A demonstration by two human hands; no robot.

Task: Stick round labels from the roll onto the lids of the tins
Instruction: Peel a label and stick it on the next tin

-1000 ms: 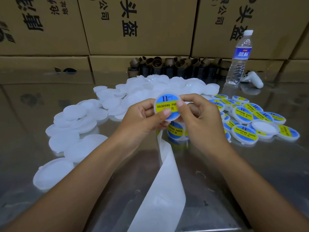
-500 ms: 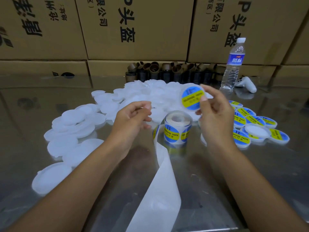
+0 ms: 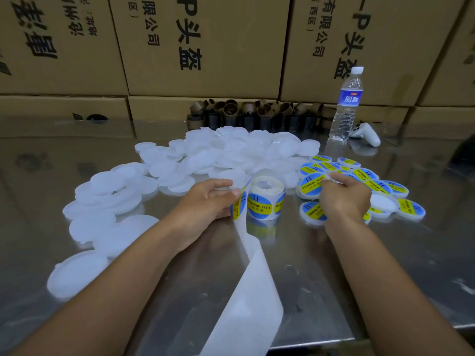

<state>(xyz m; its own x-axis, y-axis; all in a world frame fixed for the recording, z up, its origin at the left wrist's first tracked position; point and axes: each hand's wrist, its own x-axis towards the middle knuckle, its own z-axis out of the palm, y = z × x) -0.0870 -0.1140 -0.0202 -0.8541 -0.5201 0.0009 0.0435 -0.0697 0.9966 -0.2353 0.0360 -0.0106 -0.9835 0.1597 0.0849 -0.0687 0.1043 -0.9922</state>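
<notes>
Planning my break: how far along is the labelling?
Done: a dozen or so labelled lids lie at right. In hand: right hand holds one labelled lid at that pile; left hand pinches the next label by the roll. Left: the large heap of plain white lids.

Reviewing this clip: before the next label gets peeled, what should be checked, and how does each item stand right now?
1. Label roll upright on the steel table, labels left on it: ok.
2. Next label on the backing strip, at the left hand: ok. Whether it is pinched: cannot tell.
3. Right hand free of the labelled lid: cannot tell; its fingertips are at the lid's rim.
4. Blank white lids lying close to the left hand: ok.
5. Label sits flat on that lid: cannot tell; the hand covers part of it.
</notes>
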